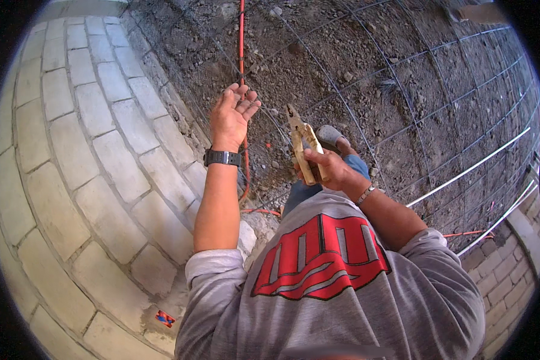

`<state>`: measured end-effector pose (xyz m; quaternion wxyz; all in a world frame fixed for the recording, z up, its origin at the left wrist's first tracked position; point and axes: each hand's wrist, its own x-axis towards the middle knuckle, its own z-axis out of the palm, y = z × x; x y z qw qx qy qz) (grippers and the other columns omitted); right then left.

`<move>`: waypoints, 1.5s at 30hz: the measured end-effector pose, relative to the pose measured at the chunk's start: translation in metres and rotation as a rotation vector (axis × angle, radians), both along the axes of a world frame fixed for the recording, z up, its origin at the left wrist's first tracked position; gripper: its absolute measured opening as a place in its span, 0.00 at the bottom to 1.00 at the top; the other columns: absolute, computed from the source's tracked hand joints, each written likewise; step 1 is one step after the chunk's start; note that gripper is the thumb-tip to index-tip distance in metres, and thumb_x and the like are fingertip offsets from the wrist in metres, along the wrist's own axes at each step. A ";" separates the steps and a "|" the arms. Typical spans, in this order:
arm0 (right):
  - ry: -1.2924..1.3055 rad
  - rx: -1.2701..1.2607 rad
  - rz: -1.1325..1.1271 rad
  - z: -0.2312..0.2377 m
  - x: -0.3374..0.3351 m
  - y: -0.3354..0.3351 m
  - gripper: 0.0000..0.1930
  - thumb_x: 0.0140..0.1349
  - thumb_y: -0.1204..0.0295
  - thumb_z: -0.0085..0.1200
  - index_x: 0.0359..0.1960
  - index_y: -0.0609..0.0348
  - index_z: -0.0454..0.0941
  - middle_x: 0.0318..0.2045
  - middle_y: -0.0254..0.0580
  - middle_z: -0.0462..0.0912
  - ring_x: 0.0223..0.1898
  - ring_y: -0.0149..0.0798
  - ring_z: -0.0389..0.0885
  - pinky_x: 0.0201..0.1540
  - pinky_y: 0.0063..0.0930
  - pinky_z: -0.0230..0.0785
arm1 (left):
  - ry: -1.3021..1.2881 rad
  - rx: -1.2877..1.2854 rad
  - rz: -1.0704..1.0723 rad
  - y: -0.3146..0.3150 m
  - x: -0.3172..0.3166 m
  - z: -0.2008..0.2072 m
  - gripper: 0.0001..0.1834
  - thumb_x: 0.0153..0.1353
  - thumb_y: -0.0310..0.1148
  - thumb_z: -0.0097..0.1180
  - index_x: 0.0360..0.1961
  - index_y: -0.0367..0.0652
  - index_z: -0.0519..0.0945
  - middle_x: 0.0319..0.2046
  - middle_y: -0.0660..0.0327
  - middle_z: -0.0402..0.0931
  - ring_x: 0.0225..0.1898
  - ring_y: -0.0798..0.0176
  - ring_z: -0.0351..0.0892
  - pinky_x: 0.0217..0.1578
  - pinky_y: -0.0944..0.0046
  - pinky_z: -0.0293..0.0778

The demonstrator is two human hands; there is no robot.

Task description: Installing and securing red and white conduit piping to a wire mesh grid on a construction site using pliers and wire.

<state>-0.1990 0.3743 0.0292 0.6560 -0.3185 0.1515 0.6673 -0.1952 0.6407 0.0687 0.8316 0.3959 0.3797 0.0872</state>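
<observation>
My left hand (233,117) reaches out over the wire mesh, beside an orange flexible tube (242,45) that runs up from behind it. Its fingers are loosely curled and spread apart, with nothing plainly held between them. Whether the fingertips touch the tube is hard to tell. A pair of pliers (297,129) with worn, pale yellowish handles is gripped in my right hand (333,170). The pliers' jaws point away from me, and their handles stand apart. Dark steel mesh (336,90) spreads over rubble and soil around both hands.
A pale block wall (111,129) rises along the left, with an outlet box (164,318) low in it. White rods (469,168) lie at the right, near another block wall (503,270). My shoe (330,134) stands on the soil. Part of another person's limb (485,13) shows at the upper right.
</observation>
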 end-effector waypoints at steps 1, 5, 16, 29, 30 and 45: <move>0.002 -0.021 0.016 -0.005 -0.001 -0.001 0.23 0.61 0.55 0.51 0.49 0.62 0.68 0.39 0.46 0.78 0.40 0.40 0.78 0.40 0.39 0.73 | -0.011 0.001 -0.002 -0.003 -0.001 -0.001 0.14 0.65 0.39 0.47 0.47 0.43 0.70 0.44 0.58 0.74 0.47 0.53 0.74 0.49 0.47 0.73; 0.338 0.138 0.067 -0.019 -0.009 -0.013 0.29 0.61 0.48 0.48 0.51 0.62 0.67 0.40 0.46 0.78 0.40 0.40 0.77 0.43 0.37 0.70 | -0.010 0.013 0.031 -0.015 -0.008 -0.008 0.15 0.64 0.38 0.48 0.48 0.42 0.70 0.44 0.57 0.74 0.47 0.52 0.75 0.49 0.46 0.73; 0.277 -0.183 0.101 -0.016 -0.016 -0.034 0.18 0.61 0.54 0.47 0.40 0.57 0.71 0.28 0.39 0.76 0.27 0.38 0.74 0.26 0.30 0.65 | 0.003 -0.146 0.199 -0.066 -0.011 -0.032 0.15 0.66 0.37 0.45 0.48 0.39 0.70 0.44 0.55 0.74 0.45 0.53 0.76 0.45 0.51 0.76; -0.045 -0.437 0.165 -0.010 0.022 -0.051 0.16 0.61 0.55 0.49 0.34 0.56 0.70 0.21 0.34 0.71 0.19 0.31 0.68 0.18 0.25 0.57 | -0.028 -0.263 0.430 -0.061 0.025 -0.050 0.12 0.64 0.36 0.48 0.41 0.37 0.74 0.33 0.57 0.77 0.35 0.62 0.79 0.40 0.58 0.79; 0.075 -0.337 0.123 -0.010 0.026 -0.052 0.16 0.61 0.55 0.48 0.35 0.55 0.69 0.20 0.32 0.70 0.19 0.30 0.67 0.17 0.23 0.54 | 0.034 -0.313 0.521 -0.057 0.027 -0.048 0.11 0.64 0.36 0.48 0.38 0.38 0.75 0.31 0.58 0.77 0.33 0.62 0.79 0.40 0.57 0.79; -0.019 -0.109 0.417 -0.025 0.108 -0.027 0.32 0.62 0.51 0.44 0.60 0.62 0.60 0.50 0.52 0.75 0.51 0.47 0.74 0.48 0.38 0.69 | 0.333 1.004 -0.080 -0.039 -0.101 -0.048 0.17 0.56 0.44 0.59 0.35 0.39 0.80 0.28 0.61 0.80 0.30 0.67 0.78 0.33 0.65 0.73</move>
